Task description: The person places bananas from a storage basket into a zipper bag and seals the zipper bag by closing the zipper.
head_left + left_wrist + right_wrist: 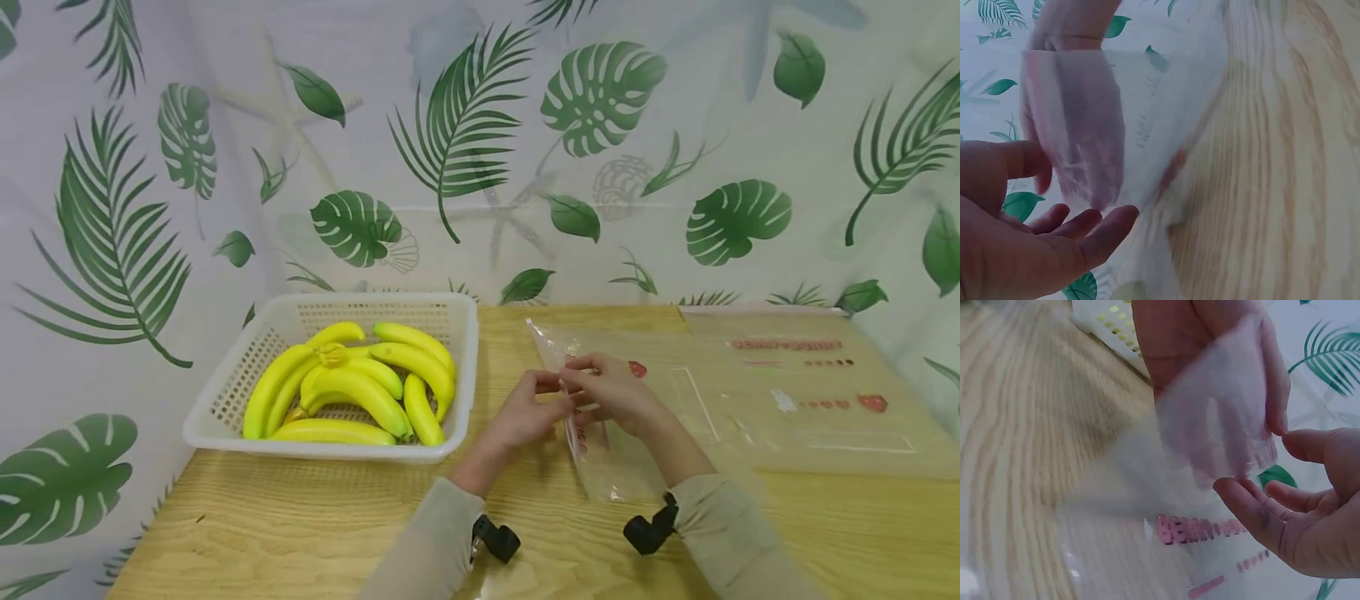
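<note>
A clear plastic zip bag [630, 467] with pink lettering lies with its left edge lifted off the wooden table. My left hand [532, 411] grips this raised edge from the left, its thumb and fingers curved about the film. From the other side, my right hand [617, 396] holds the same edge, fingertips close to those of the left. Through the cloudy film [1222, 419] the left fingers show in the right wrist view. The left wrist view likewise shows the right hand [1088, 119] behind film.
A white plastic basket [472, 367] of yellow bananas [360, 396] stands to the left. Another clear bag [825, 417] with pink print lies flat at the right. Behind the table [300, 525] hangs a leaf-patterned cloth [487, 267].
</note>
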The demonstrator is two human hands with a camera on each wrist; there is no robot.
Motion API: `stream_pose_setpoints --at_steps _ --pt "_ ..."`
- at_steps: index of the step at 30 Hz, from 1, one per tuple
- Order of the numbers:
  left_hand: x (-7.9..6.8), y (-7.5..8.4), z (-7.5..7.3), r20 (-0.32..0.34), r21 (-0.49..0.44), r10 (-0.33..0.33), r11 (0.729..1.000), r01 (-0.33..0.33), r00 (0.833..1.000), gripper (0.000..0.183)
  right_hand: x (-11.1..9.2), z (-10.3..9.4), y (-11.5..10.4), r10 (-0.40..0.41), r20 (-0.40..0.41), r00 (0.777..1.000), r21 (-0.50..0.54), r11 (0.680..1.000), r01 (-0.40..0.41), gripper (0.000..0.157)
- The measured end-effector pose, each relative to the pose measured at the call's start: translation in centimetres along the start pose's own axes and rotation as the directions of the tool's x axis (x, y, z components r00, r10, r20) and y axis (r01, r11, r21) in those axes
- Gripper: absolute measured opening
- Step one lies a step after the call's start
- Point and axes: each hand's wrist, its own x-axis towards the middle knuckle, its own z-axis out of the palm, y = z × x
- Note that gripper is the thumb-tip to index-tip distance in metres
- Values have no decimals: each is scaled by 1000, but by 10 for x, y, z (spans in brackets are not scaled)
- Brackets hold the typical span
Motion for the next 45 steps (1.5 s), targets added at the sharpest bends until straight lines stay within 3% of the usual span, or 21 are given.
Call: stream_pose_setpoints --at_steps 3,9,16,22,27,36,40,45 --pt "-1 0 1 26 -17 18 1000 -17 1000 55 3 -1 6 6 26 1000 6 1000 -6 57" --pt "1 0 0 -5 -40 42 998 -42 999 59 -2 -2 14 -59 35 998 61 997 57 56" --pt "0 4 -2 31 -74 14 997 -11 999 63 -10 -2 20 -90 29 995 161 983 85 55" --pt "-4 3 0 82 -30 81 996 -79 993 67 -15 -1 24 -129 18 991 237 964 121 53" --pt "-5 9 0 97 -14 104 995 -103 990 68 -19 -4 18 -170 11 985 213 963 163 51" --pt "-4 9 0 71 52 109 992 -113 991 65 -21 3 6 -138 -92 986 43 989 142 40" --pt "-5 11 1 94 81 101 991 -108 990 61 -18 3 5 -78 -53 995 154 984 86 29" --pt "-5 13 1 128 50 80 995 -87 989 54 -15 2 9 -24 19 1000 342 940 17 13"
